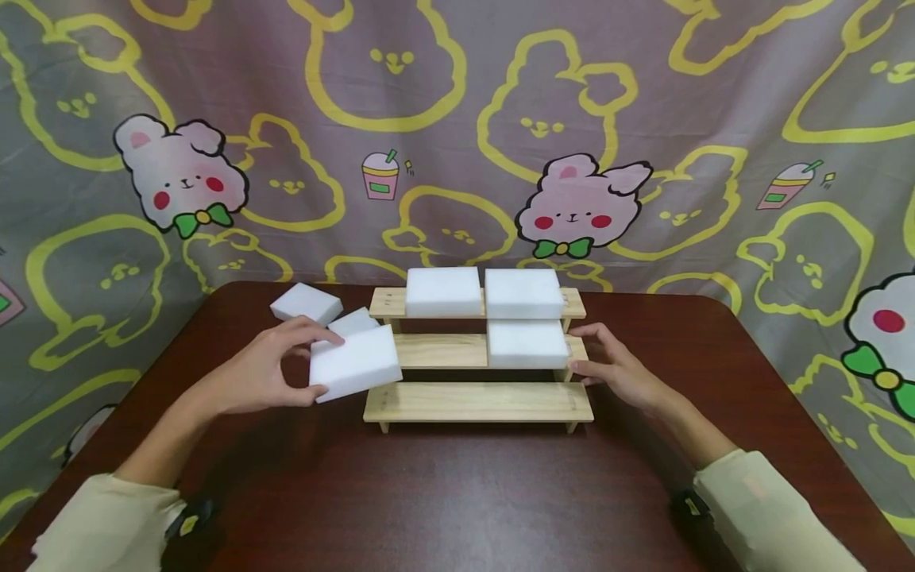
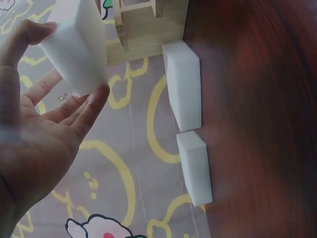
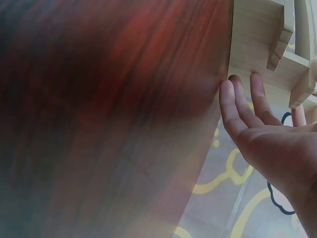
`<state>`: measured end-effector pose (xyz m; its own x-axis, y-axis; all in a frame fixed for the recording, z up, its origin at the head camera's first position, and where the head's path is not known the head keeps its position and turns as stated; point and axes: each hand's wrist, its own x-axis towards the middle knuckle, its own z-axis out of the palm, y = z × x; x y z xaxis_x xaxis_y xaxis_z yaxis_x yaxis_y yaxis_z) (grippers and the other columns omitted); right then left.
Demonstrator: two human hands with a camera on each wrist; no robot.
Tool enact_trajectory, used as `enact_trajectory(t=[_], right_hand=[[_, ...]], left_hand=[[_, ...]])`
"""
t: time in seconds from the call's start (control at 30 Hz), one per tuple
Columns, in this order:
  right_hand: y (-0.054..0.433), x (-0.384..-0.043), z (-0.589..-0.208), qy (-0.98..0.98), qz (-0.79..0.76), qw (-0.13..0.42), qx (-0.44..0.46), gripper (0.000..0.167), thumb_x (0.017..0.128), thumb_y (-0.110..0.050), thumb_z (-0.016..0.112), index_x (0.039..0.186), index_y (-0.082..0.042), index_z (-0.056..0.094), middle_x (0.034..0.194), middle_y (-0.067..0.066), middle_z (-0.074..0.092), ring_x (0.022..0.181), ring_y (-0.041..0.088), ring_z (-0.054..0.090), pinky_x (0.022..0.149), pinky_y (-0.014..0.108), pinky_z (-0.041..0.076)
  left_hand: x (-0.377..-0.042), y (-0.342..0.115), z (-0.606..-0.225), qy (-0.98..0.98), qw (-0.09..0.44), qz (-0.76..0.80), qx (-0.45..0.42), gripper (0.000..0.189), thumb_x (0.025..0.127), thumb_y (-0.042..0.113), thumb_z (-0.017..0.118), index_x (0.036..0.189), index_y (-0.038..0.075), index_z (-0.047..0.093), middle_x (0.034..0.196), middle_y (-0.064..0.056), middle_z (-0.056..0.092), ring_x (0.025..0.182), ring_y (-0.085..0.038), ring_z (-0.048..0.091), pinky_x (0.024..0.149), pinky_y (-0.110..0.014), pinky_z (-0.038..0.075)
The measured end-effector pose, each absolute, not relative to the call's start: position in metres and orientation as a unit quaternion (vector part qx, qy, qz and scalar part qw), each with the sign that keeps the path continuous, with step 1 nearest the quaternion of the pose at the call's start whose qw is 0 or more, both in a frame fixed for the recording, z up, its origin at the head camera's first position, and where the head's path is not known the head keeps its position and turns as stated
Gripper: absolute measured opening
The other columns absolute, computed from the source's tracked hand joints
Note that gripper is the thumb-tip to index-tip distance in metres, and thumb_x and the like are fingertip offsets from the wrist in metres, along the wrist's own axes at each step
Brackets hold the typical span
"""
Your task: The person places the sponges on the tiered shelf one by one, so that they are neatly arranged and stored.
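Observation:
My left hand [image 1: 260, 369] grips a white foam block [image 1: 355, 363] by its edge, thumb on one side and fingers on the other. The tilted block hangs in the air at the left end of a three-tier wooden rack [image 1: 479, 403]. In the left wrist view, the same block [image 2: 79, 49] sits between the thumb and fingertips. At the rack's right end, my right hand [image 1: 622, 372] has its fingertips by the middle tier. Mostly straight fingers [image 3: 257, 94] show beside the rack in the right wrist view. A foam block [image 1: 527, 343] lies on the middle tier's right half.
Two foam blocks, one left [image 1: 444, 291] and one right [image 1: 525, 293], lie on the top tier. Two loose blocks, a farther one [image 1: 306, 303] and a partly hidden nearer one [image 1: 353, 321], lie on the dark table [image 1: 457, 492] left of the rack. A patterned curtain [image 1: 457, 159] hangs behind.

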<state>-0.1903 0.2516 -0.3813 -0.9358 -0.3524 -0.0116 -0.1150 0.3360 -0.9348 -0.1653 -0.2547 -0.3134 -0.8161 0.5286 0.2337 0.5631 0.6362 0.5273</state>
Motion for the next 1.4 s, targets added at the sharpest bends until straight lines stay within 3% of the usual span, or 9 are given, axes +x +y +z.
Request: enact_trajectory(t=[0.5, 0.7, 0.9, 1.2, 1.4], right_hand=[[0.252, -0.190, -0.383, 0.808, -0.561, 0.105, -0.146, 0.051, 0.102, -0.010, 0.061, 0.143, 0.004, 0.034, 0.143, 0.031, 0.043, 0.119, 0.032, 0.053, 0.087, 0.041, 0.056], [0.252, -0.191, -0.383, 0.809, -0.559, 0.105, -0.148, 0.052, 0.102, -0.010, 0.061, 0.144, 0.005, 0.034, 0.143, 0.032, 0.043, 0.119, 0.034, 0.053, 0.086, 0.041, 0.056], [0.252, -0.191, -0.384, 0.808, -0.561, 0.104, -0.146, 0.052, 0.102, -0.010, 0.061, 0.143, 0.005, 0.034, 0.144, 0.031, 0.041, 0.118, 0.031, 0.053, 0.085, 0.040, 0.055], [0.252, -0.192, -0.384, 0.808, -0.561, 0.102, -0.148, 0.051, 0.102, -0.009, 0.060, 0.143, 0.005, 0.034, 0.143, 0.032, 0.042, 0.118, 0.030, 0.053, 0.085, 0.039, 0.056], [0.253, -0.192, -0.384, 0.811, -0.557, 0.103, -0.145, 0.052, 0.102, -0.011, 0.061, 0.143, 0.003, 0.034, 0.142, 0.031, 0.045, 0.118, 0.032, 0.054, 0.085, 0.039, 0.055]], left_hand=[[-0.172, -0.228, -0.325, -0.883, 0.027, -0.321, -0.342, 0.053, 0.073, 0.012, 0.091, 0.121, 0.005, 0.069, 0.122, -0.009, 0.064, 0.101, -0.020, 0.062, 0.083, -0.035, 0.059], [-0.176, -0.220, -0.327, -0.883, 0.038, -0.315, -0.346, 0.051, 0.074, 0.013, 0.091, 0.120, 0.006, 0.070, 0.120, -0.008, 0.065, 0.102, -0.021, 0.061, 0.082, -0.038, 0.059], [-0.179, -0.211, -0.329, -0.888, 0.057, -0.294, -0.349, 0.051, 0.074, 0.018, 0.091, 0.119, 0.008, 0.071, 0.121, -0.006, 0.068, 0.110, -0.024, 0.060, 0.090, -0.052, 0.052], [-0.180, -0.202, -0.332, -0.891, 0.053, -0.296, -0.341, 0.053, 0.075, 0.017, 0.089, 0.123, 0.007, 0.070, 0.125, -0.009, 0.064, 0.114, -0.027, 0.059, 0.093, -0.051, 0.052], [-0.182, -0.197, -0.335, -0.887, 0.052, -0.302, -0.345, 0.052, 0.076, 0.015, 0.088, 0.124, 0.006, 0.069, 0.125, -0.009, 0.061, 0.112, -0.026, 0.059, 0.087, -0.048, 0.052]])
